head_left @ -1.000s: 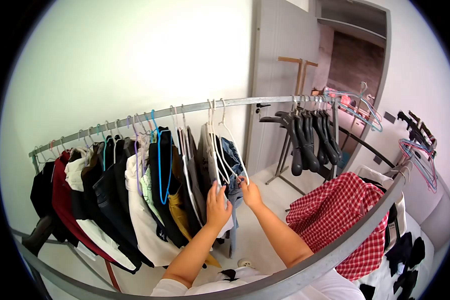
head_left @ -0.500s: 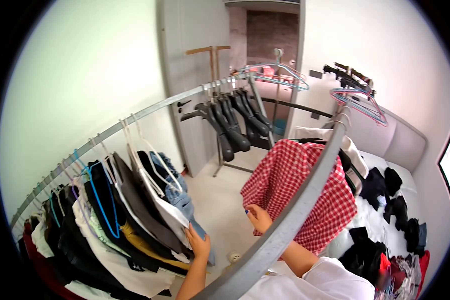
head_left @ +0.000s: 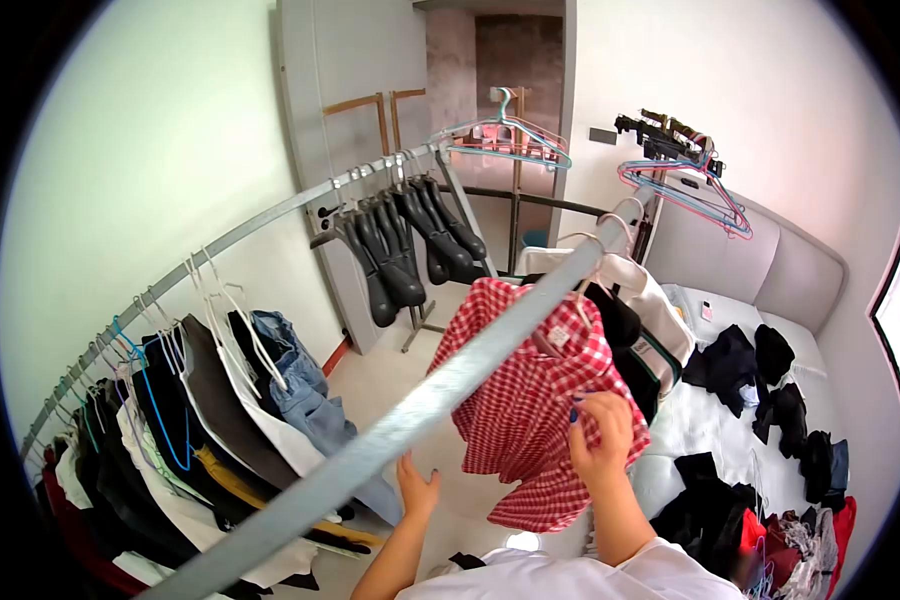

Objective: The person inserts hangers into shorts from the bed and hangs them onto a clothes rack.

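Observation:
A red-and-white checked shirt [head_left: 530, 400] hangs from a pale hanger [head_left: 588, 270] on the near metal rail, which crosses in front of it. My right hand [head_left: 603, 440] is at the shirt's front, its fingers bent and closed on the fabric. My left hand [head_left: 417, 490] is open in the air below the rail, thumb and fingers apart, holding nothing. Just left of it hang blue jeans [head_left: 315, 395], apart from the hand as far as I can tell. Behind the shirt, dark and white garments [head_left: 660, 310] hang on the same rail.
The metal rail [head_left: 450, 390] runs diagonally close before me. Many clothes [head_left: 160, 450] hang on the left rail, with black hangers [head_left: 380, 250] farther along. Colored hangers [head_left: 685, 190] hang at the right rail's far end. Dark clothes [head_left: 720, 500] lie on the bed [head_left: 685, 420].
My left hand has come away from the hanging white garment. The right hand has moved up and right onto the shirt, which now faces me with its collar showing. My view has shifted.

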A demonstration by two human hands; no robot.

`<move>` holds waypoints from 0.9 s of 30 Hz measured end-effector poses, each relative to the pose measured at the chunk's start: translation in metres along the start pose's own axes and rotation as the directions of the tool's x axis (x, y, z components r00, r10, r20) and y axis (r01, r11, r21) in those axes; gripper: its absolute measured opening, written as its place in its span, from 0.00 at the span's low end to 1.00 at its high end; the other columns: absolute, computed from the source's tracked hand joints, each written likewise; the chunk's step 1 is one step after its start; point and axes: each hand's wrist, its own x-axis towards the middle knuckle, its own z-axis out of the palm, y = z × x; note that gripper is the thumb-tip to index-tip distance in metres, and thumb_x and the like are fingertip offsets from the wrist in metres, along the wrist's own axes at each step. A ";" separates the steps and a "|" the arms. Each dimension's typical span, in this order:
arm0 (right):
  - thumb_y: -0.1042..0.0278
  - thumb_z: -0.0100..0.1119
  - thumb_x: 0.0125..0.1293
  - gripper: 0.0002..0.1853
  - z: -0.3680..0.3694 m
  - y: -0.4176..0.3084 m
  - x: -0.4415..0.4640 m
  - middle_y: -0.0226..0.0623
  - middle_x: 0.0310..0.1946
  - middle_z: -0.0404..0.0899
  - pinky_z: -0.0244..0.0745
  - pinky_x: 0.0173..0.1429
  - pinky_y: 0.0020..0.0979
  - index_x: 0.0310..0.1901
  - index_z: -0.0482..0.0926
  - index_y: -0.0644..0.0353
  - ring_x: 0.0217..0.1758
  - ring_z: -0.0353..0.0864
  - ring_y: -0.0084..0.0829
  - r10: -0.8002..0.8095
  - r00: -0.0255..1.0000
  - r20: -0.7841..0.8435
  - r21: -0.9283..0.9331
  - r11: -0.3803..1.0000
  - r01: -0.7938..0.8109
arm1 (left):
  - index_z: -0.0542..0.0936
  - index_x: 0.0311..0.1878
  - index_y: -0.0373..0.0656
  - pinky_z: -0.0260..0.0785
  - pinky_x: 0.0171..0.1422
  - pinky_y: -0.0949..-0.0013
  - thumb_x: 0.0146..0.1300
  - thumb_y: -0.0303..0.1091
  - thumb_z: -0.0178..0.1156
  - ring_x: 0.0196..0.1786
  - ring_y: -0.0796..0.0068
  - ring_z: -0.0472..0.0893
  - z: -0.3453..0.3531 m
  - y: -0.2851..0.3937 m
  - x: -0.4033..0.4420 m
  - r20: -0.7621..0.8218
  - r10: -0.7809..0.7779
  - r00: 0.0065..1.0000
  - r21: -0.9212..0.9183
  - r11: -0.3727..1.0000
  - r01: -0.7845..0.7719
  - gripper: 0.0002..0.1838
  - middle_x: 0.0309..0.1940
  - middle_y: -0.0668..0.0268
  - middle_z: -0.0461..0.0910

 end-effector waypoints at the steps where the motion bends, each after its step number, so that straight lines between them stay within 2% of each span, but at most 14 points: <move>1: 0.79 0.59 0.39 0.15 -0.013 0.010 0.003 0.39 0.37 0.76 0.64 0.50 0.37 0.35 0.74 0.63 0.43 0.72 0.41 0.004 1.000 -0.014 -0.067 0.998 -0.005 | 0.58 0.59 0.34 0.47 0.66 0.58 0.45 0.29 0.60 0.65 0.47 0.53 0.018 0.004 0.000 -0.061 0.157 0.986 0.023 0.988 -0.156 0.36 0.62 0.42 0.52; 2: 0.78 0.60 0.39 0.17 -0.023 0.018 0.007 0.39 0.38 0.76 0.64 0.50 0.37 0.36 0.74 0.63 0.44 0.72 0.41 0.038 0.999 -0.017 -0.115 0.993 -0.040 | 0.58 0.59 0.35 0.48 0.66 0.55 0.46 0.29 0.60 0.63 0.45 0.55 0.037 0.009 0.000 -0.044 0.221 0.974 -0.023 0.975 -0.222 0.35 0.61 0.40 0.52; 3: 0.77 0.61 0.39 0.18 -0.031 0.025 0.009 0.39 0.40 0.75 0.63 0.51 0.37 0.37 0.73 0.63 0.46 0.71 0.41 0.072 0.997 -0.022 -0.163 0.984 -0.074 | 0.58 0.59 0.35 0.48 0.66 0.55 0.46 0.29 0.60 0.63 0.45 0.55 0.050 0.021 -0.004 -0.041 0.220 0.975 -0.020 0.975 -0.221 0.35 0.61 0.40 0.52; 5: 0.74 0.63 0.42 0.21 -0.044 0.041 0.007 0.39 0.41 0.74 0.63 0.51 0.37 0.42 0.72 0.62 0.46 0.70 0.41 0.115 0.990 0.083 -0.197 0.976 -0.097 | 0.58 0.59 0.34 0.49 0.65 0.56 0.47 0.30 0.60 0.63 0.46 0.56 0.077 0.051 -0.006 0.015 0.347 0.938 -0.064 0.936 -0.346 0.35 0.61 0.42 0.53; 7: 0.75 0.62 0.44 0.22 -0.048 0.064 -0.008 0.42 0.40 0.75 0.67 0.47 0.35 0.45 0.72 0.61 0.43 0.73 0.41 0.177 0.970 0.166 -0.155 0.976 -0.151 | 0.58 0.59 0.34 0.50 0.65 0.56 0.47 0.30 0.60 0.63 0.46 0.57 0.096 0.079 -0.013 0.044 0.351 0.935 -0.114 0.932 -0.344 0.34 0.61 0.42 0.54; 8: 0.76 0.59 0.48 0.19 -0.054 0.070 -0.010 0.44 0.36 0.76 0.70 0.40 0.32 0.45 0.71 0.62 0.36 0.75 0.41 0.253 0.944 0.212 -0.111 0.966 -0.234 | 0.57 0.59 0.34 0.50 0.65 0.57 0.48 0.30 0.60 0.63 0.47 0.57 0.102 0.092 -0.020 0.078 0.355 0.932 -0.167 0.926 -0.339 0.34 0.60 0.43 0.55; 11: 0.79 0.56 0.49 0.17 -0.054 0.100 -0.023 0.43 0.30 0.75 0.69 0.35 0.33 0.43 0.72 0.61 0.31 0.75 0.42 0.236 0.947 0.216 0.006 0.970 -0.243 | 0.57 0.59 0.33 0.51 0.65 0.58 0.49 0.32 0.60 0.62 0.48 0.58 0.111 0.129 -0.030 0.139 0.388 0.911 -0.231 0.907 -0.351 0.34 0.60 0.45 0.56; 12: 0.81 0.53 0.50 0.15 -0.053 0.108 -0.028 0.45 0.30 0.75 0.70 0.35 0.34 0.43 0.72 0.61 0.31 0.75 0.43 0.275 0.937 0.217 0.044 0.956 -0.291 | 0.57 0.59 0.33 0.53 0.64 0.59 0.49 0.32 0.60 0.61 0.48 0.59 0.110 0.143 -0.032 0.147 0.427 0.892 -0.204 0.896 -0.395 0.34 0.59 0.45 0.58; 13: 0.82 0.52 0.51 0.15 -0.050 0.116 -0.034 0.45 0.31 0.76 0.70 0.36 0.35 0.42 0.73 0.61 0.32 0.76 0.44 0.319 0.923 0.216 0.077 0.937 -0.342 | 0.57 0.59 0.33 0.53 0.64 0.59 0.49 0.32 0.60 0.61 0.48 0.59 0.115 0.149 -0.032 0.130 0.398 0.908 -0.186 0.909 -0.372 0.34 0.59 0.45 0.58; 15: 0.82 0.51 0.51 0.14 -0.052 0.123 -0.034 0.46 0.33 0.77 0.71 0.37 0.34 0.42 0.74 0.62 0.32 0.76 0.44 0.288 0.930 0.229 0.101 0.943 -0.317 | 0.58 0.58 0.33 0.54 0.64 0.59 0.49 0.32 0.60 0.60 0.48 0.61 0.125 0.153 -0.038 0.138 0.449 0.883 -0.176 0.888 -0.424 0.34 0.58 0.45 0.59; 19: 0.83 0.48 0.54 0.14 -0.052 0.132 -0.032 0.48 0.33 0.77 0.71 0.39 0.31 0.43 0.74 0.63 0.34 0.78 0.44 0.260 0.935 0.241 0.214 0.926 -0.312 | 0.58 0.58 0.34 0.56 0.62 0.60 0.49 0.32 0.59 0.58 0.48 0.63 0.148 0.159 -0.044 0.115 0.449 0.886 -0.204 0.884 -0.421 0.33 0.55 0.46 0.63; 24: 0.80 0.49 0.56 0.12 -0.044 0.157 -0.063 0.46 0.30 0.76 0.70 0.37 0.30 0.43 0.72 0.64 0.29 0.77 0.39 0.324 0.909 0.261 0.237 0.892 -0.386 | 0.58 0.58 0.34 0.56 0.62 0.60 0.50 0.31 0.58 0.57 0.49 0.64 0.163 0.144 -0.059 0.096 0.362 0.927 -0.250 0.910 -0.330 0.32 0.55 0.46 0.63; 26: 0.79 0.50 0.56 0.11 -0.044 0.159 -0.075 0.46 0.30 0.76 0.69 0.36 0.30 0.42 0.72 0.65 0.30 0.76 0.39 0.436 0.838 0.328 0.231 0.823 -0.519 | 0.58 0.58 0.35 0.57 0.61 0.60 0.50 0.31 0.58 0.57 0.49 0.64 0.167 0.127 -0.059 0.089 0.305 0.948 -0.222 0.934 -0.280 0.32 0.55 0.47 0.63; 27: 0.79 0.50 0.56 0.11 -0.041 0.165 -0.089 0.46 0.30 0.76 0.69 0.36 0.30 0.42 0.72 0.65 0.30 0.76 0.39 0.431 0.837 0.338 0.236 0.822 -0.519 | 0.58 0.58 0.35 0.59 0.60 0.61 0.50 0.31 0.58 0.57 0.49 0.65 0.165 0.120 -0.060 0.091 0.254 0.963 -0.198 0.952 -0.232 0.32 0.55 0.47 0.63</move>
